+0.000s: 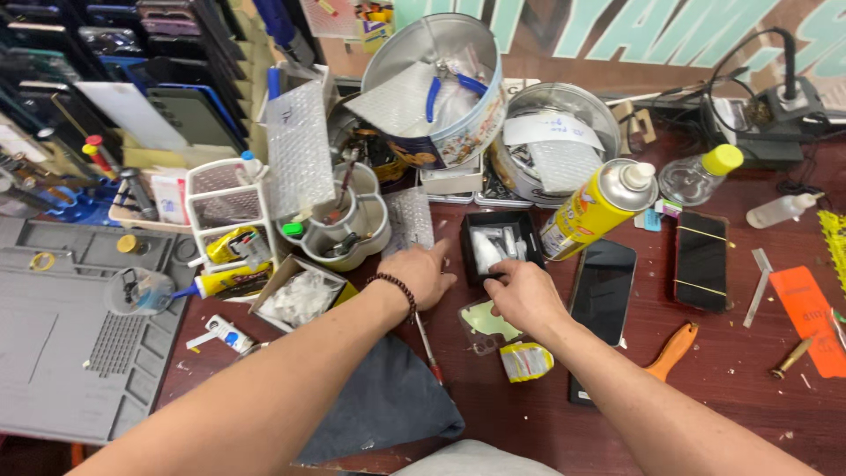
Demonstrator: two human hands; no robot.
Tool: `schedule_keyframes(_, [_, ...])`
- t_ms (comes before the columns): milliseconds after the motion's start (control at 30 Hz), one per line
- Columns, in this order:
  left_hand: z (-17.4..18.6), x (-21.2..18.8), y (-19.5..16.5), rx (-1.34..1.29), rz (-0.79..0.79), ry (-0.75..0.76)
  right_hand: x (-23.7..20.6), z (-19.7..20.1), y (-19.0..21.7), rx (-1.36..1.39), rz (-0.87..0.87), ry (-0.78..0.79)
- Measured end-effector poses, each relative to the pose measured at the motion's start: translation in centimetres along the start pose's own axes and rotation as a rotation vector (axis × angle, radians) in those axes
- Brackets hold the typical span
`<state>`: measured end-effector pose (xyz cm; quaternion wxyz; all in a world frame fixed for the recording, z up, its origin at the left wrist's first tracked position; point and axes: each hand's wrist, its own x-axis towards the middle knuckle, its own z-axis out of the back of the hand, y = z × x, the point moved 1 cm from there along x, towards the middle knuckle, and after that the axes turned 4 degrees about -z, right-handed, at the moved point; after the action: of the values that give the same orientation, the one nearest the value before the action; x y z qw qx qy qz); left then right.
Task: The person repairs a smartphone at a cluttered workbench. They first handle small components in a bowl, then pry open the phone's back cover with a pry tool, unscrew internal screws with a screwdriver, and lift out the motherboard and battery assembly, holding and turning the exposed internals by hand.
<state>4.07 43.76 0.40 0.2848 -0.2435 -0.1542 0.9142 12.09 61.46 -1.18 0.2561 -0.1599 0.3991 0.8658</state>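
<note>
my right hand is at the front edge of the small black box, fingers curled down over its rim; they seem to pinch at the white packets inside, but i cannot tell whether anything is actually gripped. my left hand lies flat and open on the desk just left of the box, holding nothing, forefinger stretched toward it, probably steadying me as i lean in. the box sits mid-desk, toward the back, between the grey cups and the yellow spray can, which lies tipped against its right side. just below my right hand lie a clear packet and a yellow roll. two dark phones rest face up to the right, an orange-handled tool near the front edge.
</note>
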Motion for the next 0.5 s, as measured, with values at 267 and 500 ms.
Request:
schedule_keyframes(267, [-0.4,-0.1,3.3,0.144,0.15,-0.233,1.4,1.1,-1.0,0.155,-0.026,0.148])
schedule_keyframes(500, [-0.4,-1.5,3.1,0.165,0.159,-0.289,2.1,1.2,-0.1,0.137,0.017,0.225])
